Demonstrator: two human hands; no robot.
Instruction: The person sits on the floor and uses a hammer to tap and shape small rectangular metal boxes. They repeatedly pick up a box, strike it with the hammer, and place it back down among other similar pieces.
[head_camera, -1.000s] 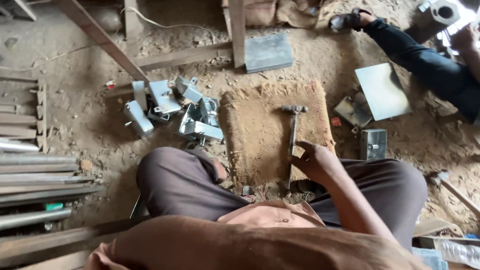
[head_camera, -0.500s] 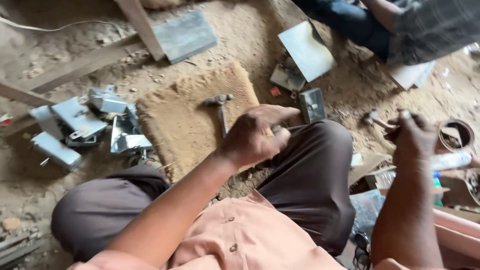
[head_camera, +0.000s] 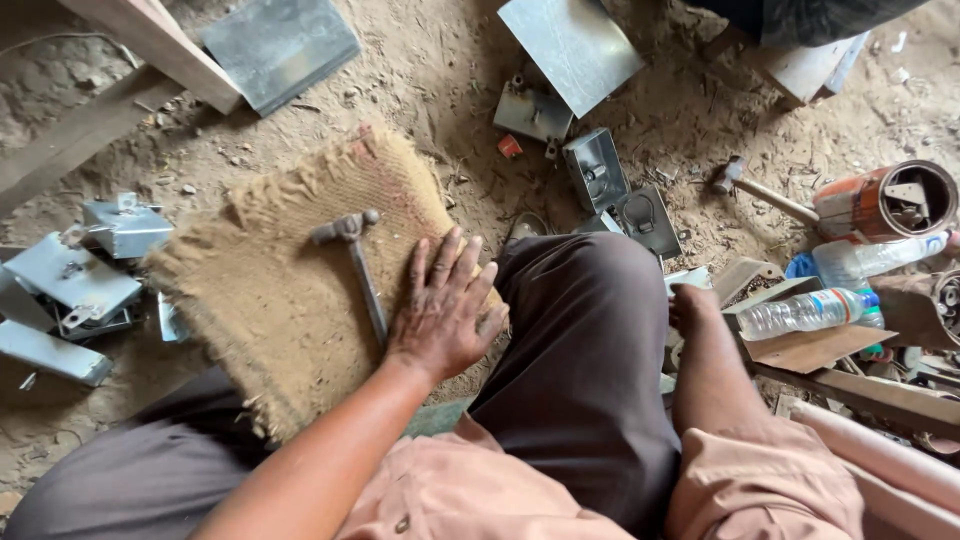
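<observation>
We are sitting on the dirt floor (head_camera: 420, 70), looking down over our knees. Our left hand (head_camera: 445, 305) is lying flat with the fingers spread, palm down on the near edge of a frayed burlap mat (head_camera: 290, 250), grasping nothing. A hammer (head_camera: 355, 260) is resting on that mat just beside the hand, its head pointing away from us and the end of its handle slipping under the heel of the palm.

Our right hand (head_camera: 692, 305) is reaching down past the right knee; its fingers are hidden behind the leg, so we cannot tell whether it is clenched or released. It is sitting near a clear plastic bottle (head_camera: 810, 312) lying on its side on a flat board, with liquid showing inside. Farther right, an orange tin can (head_camera: 885, 200) is lying tipped over with its mouth facing us and small metal pieces showing inside. A second hammer (head_camera: 760, 190) is lying beside it.

Open metal boxes (head_camera: 597, 168) are resting beyond the knee, and folded metal brackets (head_camera: 80, 280) are piling up left of the mat.
</observation>
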